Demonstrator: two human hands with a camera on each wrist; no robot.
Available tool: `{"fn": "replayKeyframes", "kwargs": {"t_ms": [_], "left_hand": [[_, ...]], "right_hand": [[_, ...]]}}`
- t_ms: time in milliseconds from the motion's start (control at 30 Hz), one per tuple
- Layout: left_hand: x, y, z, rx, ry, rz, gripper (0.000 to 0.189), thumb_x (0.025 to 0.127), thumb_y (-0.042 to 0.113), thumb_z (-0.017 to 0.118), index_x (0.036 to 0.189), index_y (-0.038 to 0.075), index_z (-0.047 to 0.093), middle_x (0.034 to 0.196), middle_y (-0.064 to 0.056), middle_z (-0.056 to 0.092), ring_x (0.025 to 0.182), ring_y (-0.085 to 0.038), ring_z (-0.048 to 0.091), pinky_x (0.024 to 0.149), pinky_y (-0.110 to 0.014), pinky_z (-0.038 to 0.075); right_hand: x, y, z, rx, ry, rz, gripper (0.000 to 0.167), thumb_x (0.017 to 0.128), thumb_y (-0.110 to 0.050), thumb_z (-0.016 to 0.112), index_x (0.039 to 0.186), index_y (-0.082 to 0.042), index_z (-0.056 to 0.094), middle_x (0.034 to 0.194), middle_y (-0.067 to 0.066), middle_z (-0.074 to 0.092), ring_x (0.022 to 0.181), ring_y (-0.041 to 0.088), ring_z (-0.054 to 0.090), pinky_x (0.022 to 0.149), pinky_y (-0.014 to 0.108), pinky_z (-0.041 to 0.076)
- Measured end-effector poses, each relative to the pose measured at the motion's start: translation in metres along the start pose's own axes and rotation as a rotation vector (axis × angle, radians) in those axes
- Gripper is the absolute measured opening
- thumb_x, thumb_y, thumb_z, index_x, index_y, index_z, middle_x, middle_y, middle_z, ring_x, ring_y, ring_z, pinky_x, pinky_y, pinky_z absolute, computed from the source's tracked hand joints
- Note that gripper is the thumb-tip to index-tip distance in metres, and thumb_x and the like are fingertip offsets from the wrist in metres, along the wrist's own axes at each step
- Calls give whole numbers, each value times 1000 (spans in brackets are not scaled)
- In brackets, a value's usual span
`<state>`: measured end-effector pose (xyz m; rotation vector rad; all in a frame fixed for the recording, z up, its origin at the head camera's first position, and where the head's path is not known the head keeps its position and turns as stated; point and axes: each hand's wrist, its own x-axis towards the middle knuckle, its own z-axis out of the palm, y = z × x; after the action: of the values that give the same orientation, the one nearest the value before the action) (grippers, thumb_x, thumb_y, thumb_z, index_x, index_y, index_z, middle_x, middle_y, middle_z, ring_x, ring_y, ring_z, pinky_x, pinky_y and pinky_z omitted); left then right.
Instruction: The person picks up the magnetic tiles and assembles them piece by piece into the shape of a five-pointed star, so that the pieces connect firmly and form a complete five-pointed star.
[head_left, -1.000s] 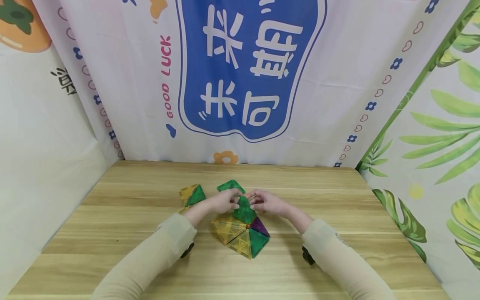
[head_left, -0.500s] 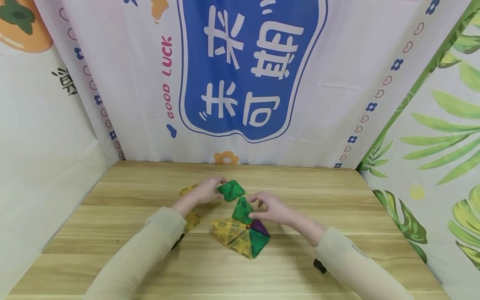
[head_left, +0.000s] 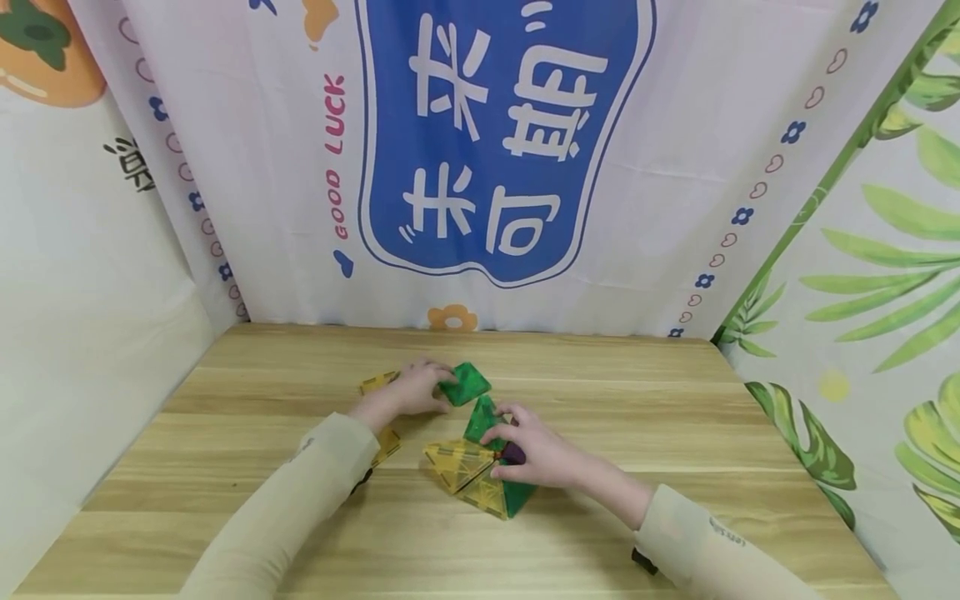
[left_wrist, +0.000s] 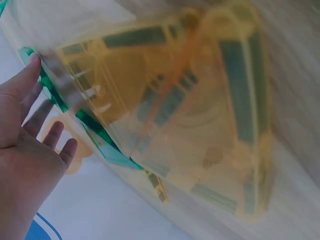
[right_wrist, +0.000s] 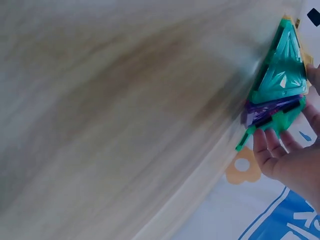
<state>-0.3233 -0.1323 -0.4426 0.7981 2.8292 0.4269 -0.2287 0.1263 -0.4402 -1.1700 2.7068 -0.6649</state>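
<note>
A cluster of translucent magnetic tiles stands mid-table: yellow tiles (head_left: 453, 462), a purple tile (head_left: 513, 453) and green tiles (head_left: 482, 422). My right hand (head_left: 543, 454) reaches over its right side, thumb apart from the loosely bent fingers. In the right wrist view these fingertips lie against the green and purple tiles (right_wrist: 270, 111). My left hand (head_left: 415, 390) is at the left edge of a separate green piece (head_left: 471, 385) behind the cluster. The left wrist view shows its thumb touching a green tile edge (left_wrist: 46, 82), with the other fingers spread.
More yellow tiles (head_left: 388, 443) lie partly hidden under my left wrist. The wooden table (head_left: 637, 392) ends at a printed cloth (head_left: 300, 275) at the back. Patterned cloths also hang at both sides.
My left hand has left the upper green tile of the cluster and moved left to the separate green piece. My right hand has moved down over the purple tile.
</note>
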Motion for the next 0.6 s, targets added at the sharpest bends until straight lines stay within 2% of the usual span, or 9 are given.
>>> {"fn": "replayKeyframes", "kwargs": {"t_ms": [333,600], "left_hand": [[-1,-6,-3,-19,-32,32,54,83,30,73,131,11,56,146,-9,42,136,-40,28,107,-65,20],[-1,-11,-2,-30,-45,49,55,84,29,72,133,11,54,148,-9,39,137,-38,27,108,-66,17]], "right_hand": [[0,17,-8,24,-90,-117,39,87,-38,67,124,-31,56,151,6,29,137,29,30,106,51,35],[4,30,-15,83,-113,-258,47,87,-30,68,130,-20,53,144,4,43,134,24,37,109,48,31]]}}
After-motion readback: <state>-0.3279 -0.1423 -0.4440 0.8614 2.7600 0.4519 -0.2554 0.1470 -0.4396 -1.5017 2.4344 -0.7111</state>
